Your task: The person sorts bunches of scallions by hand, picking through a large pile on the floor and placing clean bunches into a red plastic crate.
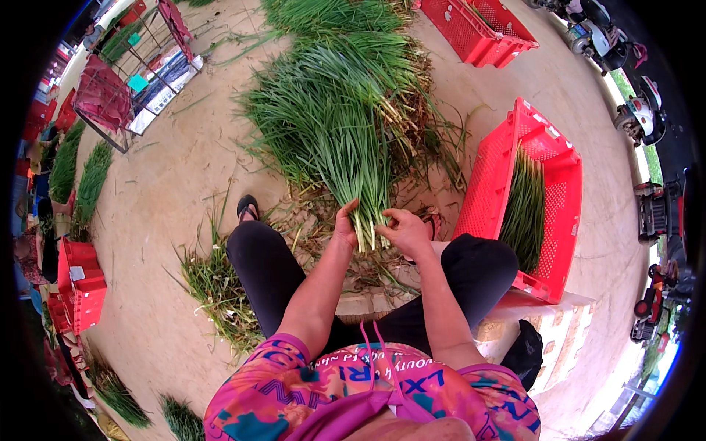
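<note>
In front of my knees, a bunch of garlic chives [359,176] lies with its pale stem ends toward me and its green leaves on the big heap. My left hand [344,223] is closed around the left side of the bunch, thumb up, just above the white ends. At the right side, my right hand [406,231] pinches some of the stems between thumb and fingers. Beyond them spreads the heap of chives [309,95], with brownish stem ends along its right edge. Loose trimmings lie beneath my hands.
To my right, a tilted red plastic crate [489,173] holds chives [525,213]. Another red crate [478,33] stands at the far right. A trimmings pile [217,290] lies by my left leg. Further left are a metal-framed cart [136,81] and stacked red crates [81,283]. Motorbikes [643,114] line the right edge.
</note>
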A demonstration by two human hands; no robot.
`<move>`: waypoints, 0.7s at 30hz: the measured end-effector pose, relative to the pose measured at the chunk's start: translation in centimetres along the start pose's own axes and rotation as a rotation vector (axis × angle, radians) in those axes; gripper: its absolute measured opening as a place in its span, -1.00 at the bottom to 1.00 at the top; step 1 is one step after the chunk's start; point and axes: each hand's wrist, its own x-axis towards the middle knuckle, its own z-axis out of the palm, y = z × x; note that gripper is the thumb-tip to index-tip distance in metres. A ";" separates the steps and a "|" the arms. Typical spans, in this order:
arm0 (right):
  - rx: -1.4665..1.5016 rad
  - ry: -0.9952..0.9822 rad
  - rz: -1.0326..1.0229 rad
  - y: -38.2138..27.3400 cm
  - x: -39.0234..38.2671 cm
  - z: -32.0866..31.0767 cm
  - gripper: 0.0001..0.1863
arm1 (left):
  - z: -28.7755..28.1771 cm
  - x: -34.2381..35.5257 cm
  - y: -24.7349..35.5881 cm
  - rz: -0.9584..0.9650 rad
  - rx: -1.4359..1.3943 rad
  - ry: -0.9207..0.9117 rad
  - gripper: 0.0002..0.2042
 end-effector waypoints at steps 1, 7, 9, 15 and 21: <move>-0.121 -0.034 -0.026 -0.2 0.0 0.0 -0.70 | -0.1 -0.1 0.0 -0.004 0.005 -0.026 -0.56; -0.063 -0.012 0.019 3.2 0.1 1.4 -0.74 | 1.1 -0.5 -0.4 -0.049 0.008 -0.090 -0.53; -0.067 -0.017 -0.001 3.1 0.0 1.3 -0.75 | 1.0 -0.6 -0.4 -0.086 0.026 -0.154 -0.46; -0.164 -0.074 -0.106 2.3 -1.0 0.4 -0.76 | 0.7 -0.5 -0.4 -0.077 0.015 -0.114 -0.45; -0.101 -0.046 -0.155 2.3 -1.3 0.4 -0.85 | 1.3 -0.8 -0.4 -0.091 0.017 -0.140 -0.45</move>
